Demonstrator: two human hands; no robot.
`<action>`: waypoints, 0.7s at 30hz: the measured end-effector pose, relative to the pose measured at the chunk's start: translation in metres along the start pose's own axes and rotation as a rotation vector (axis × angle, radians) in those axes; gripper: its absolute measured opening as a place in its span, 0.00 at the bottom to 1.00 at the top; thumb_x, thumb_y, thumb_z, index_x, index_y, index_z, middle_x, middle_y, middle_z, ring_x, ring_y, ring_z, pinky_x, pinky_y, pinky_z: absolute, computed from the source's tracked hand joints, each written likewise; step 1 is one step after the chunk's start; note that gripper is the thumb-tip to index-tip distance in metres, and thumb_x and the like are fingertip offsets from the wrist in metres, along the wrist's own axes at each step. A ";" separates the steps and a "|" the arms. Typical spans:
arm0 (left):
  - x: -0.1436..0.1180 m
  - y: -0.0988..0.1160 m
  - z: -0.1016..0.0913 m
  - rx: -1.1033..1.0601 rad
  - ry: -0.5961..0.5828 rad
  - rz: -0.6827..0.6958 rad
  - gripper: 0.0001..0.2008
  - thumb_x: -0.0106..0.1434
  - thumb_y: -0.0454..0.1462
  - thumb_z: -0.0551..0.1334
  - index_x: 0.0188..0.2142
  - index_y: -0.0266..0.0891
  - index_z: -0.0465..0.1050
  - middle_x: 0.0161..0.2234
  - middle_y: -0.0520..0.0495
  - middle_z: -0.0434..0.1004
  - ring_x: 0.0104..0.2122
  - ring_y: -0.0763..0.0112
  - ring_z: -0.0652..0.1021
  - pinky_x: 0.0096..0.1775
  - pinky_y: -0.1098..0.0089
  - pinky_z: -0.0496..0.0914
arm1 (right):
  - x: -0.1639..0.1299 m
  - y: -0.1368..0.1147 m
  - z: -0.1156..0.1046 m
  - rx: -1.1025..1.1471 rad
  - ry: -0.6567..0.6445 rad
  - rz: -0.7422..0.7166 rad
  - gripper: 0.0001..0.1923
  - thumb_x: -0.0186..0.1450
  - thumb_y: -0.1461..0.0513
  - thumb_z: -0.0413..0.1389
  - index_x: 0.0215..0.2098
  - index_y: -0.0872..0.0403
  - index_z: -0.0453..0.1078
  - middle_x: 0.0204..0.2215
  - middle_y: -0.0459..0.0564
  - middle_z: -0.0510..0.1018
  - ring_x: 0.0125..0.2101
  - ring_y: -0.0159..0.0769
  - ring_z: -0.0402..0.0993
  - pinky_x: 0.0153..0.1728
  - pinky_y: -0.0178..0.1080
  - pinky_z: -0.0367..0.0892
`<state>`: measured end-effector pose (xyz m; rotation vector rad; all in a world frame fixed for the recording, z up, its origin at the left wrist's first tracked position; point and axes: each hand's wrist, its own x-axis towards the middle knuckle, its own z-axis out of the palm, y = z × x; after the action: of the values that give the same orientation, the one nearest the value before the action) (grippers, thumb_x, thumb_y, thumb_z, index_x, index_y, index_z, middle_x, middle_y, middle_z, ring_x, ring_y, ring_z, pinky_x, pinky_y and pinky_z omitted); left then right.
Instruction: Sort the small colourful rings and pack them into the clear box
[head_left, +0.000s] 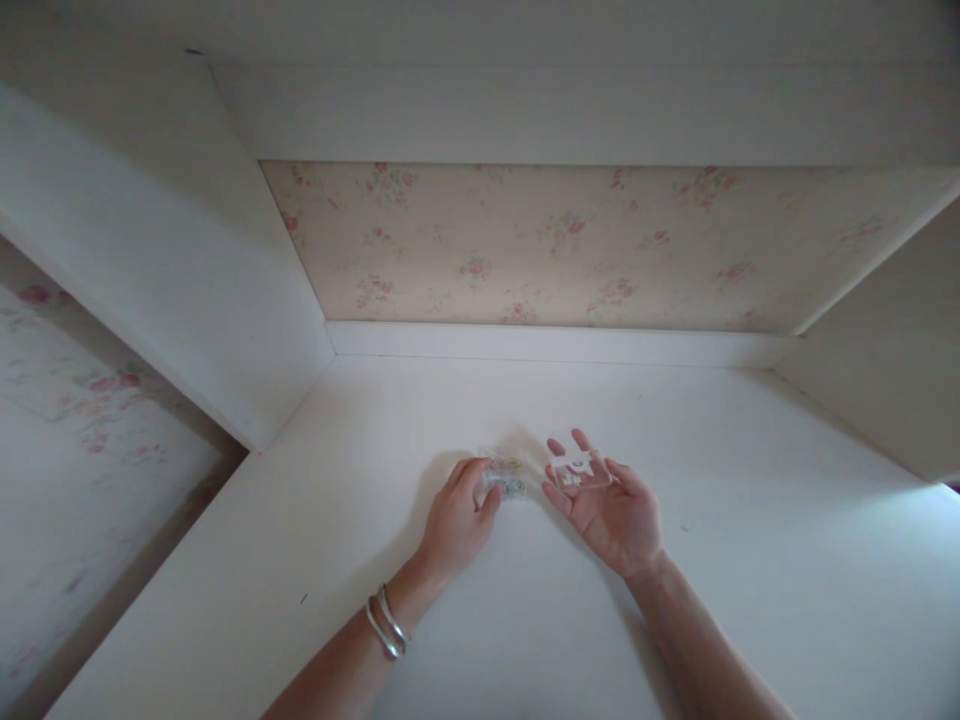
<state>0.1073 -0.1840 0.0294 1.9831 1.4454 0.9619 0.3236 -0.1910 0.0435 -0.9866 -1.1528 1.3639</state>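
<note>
My left hand [459, 510] is closed around the left side of a small clear plastic box [514, 488] on the white desktop. Little yellow, reddish and green bits show through the box, too small to make out. To the right, my right hand [611, 505] is turned palm up above the surface. It holds a thin clear rectangular plastic piece [592, 474] with white marks on it, across the fingers and against the thumb. The palm shows through the piece. A narrow gap separates the two hands.
The white desktop [712, 600] runs back to a low white ledge [562, 344] and flowered wallpaper [480, 240]. White side panels [187, 230] rise at left and right, with a white board overhead. A tiny dark sliver [304, 599] lies at the left front.
</note>
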 end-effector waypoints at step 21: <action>-0.004 0.010 -0.005 -0.111 -0.114 0.085 0.35 0.55 0.47 0.64 0.59 0.46 0.53 0.55 0.43 0.61 0.23 0.81 0.68 0.29 0.71 0.72 | -0.005 0.006 0.028 0.353 -0.078 0.193 0.20 0.65 0.56 0.47 0.55 0.47 0.63 0.50 0.51 0.72 0.37 0.39 0.76 0.42 0.46 0.70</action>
<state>0.1084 -0.1913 0.0393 1.9978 1.2286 0.9278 0.2960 -0.1987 0.0425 -0.8085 -0.8476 1.7042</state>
